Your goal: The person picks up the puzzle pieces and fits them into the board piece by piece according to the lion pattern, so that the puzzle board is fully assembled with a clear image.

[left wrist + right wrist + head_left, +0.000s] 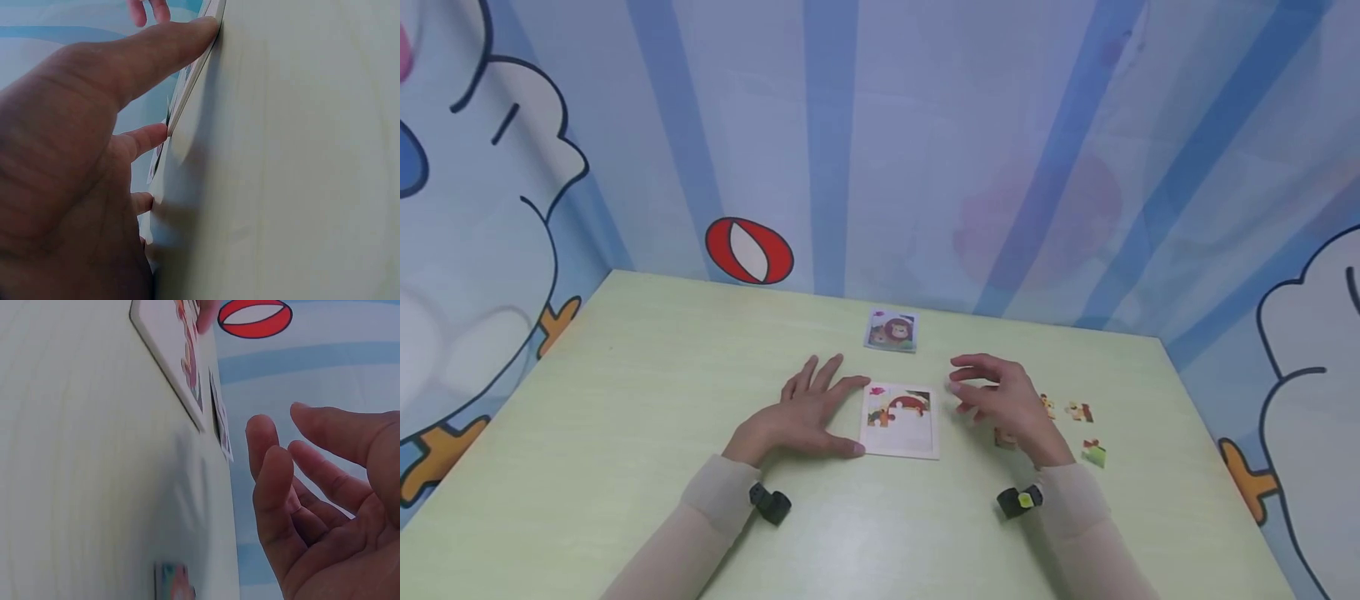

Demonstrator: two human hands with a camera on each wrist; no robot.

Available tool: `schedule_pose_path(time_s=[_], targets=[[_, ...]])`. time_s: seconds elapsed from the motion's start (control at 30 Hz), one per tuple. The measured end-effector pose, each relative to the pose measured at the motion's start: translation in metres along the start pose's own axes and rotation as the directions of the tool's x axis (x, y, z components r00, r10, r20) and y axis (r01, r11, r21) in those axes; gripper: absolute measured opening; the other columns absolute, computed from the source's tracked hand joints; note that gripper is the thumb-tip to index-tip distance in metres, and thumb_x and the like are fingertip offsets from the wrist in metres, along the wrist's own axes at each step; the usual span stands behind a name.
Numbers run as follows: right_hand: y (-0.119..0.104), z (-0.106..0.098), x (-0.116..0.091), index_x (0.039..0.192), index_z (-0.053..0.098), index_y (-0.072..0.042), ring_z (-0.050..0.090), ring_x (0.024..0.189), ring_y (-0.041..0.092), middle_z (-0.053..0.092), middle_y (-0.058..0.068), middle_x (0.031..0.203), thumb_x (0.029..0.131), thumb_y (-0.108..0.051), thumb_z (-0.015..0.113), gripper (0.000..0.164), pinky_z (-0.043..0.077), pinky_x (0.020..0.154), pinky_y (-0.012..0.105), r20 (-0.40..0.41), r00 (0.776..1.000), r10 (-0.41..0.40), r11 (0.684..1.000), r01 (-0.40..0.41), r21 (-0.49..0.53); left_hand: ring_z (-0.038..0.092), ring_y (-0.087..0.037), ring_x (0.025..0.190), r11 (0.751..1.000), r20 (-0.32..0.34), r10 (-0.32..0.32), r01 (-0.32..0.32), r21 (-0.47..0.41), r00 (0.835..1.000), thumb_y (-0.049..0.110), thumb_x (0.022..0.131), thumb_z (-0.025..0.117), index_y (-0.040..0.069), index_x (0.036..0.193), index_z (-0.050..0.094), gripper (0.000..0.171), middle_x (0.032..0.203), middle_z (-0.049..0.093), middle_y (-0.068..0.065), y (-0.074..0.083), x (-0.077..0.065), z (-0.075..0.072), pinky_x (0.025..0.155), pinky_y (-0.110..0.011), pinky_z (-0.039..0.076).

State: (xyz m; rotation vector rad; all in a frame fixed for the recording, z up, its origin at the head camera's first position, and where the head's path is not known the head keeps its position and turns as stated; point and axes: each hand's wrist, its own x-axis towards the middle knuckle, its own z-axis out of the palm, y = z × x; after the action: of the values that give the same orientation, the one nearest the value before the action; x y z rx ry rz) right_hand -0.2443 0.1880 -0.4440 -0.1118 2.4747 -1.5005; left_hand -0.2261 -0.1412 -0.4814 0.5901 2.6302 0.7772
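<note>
your left hand point(805, 417) lies flat, fingers straight, touching the puzzle board point(901, 421) edge. your right hand point(1000, 402) hovers beside it, loosely open, holding nothing.

Your right hand point(1000, 402) hides part of the loose puzzle pieces point(1078, 412) on the table, the small lion card point(892, 331) is too small for you to read, and in the left wrist view the puzzle board point(187, 84) shows only edge-on.
</note>
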Motion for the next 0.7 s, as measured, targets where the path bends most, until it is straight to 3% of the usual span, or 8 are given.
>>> schedule_pose_path(time_s=[0.4,0.7], targets=[[0.012,-0.034,-0.009,0.149,0.062,-0.011,0.072,0.08,0.028,0.071,0.019,0.14,0.103,-0.023,0.074,0.049,0.056,0.064,0.033,-0.041,0.999,0.008,0.996,-0.012,-0.086,-0.012,-0.049,0.167,1.0,0.006,-0.003,0.003,0.007,1.0,0.057,0.085,0.081,0.032,0.169,0.03,0.101,0.183,0.0,-0.014,-0.001,0.0,-0.001,0.131,-0.077,0.001],[0.022,-0.056,-0.017,0.15,0.061,-0.013,0.074,0.084,0.028,0.07,0.017,0.143,0.103,-0.026,0.074,0.051,0.053,0.058,0.035,-0.055,0.998,0.032,0.988,-0.04,-0.152,-0.012,-0.048,0.168,1.0,-0.006,0.006,-0.006,0.007,1.0,0.058,0.085,0.082,0.033,0.169,0.031,0.101,0.184,-0.001,-0.012,-0.004,0.002,0.003,0.131,-0.076,0.0]])
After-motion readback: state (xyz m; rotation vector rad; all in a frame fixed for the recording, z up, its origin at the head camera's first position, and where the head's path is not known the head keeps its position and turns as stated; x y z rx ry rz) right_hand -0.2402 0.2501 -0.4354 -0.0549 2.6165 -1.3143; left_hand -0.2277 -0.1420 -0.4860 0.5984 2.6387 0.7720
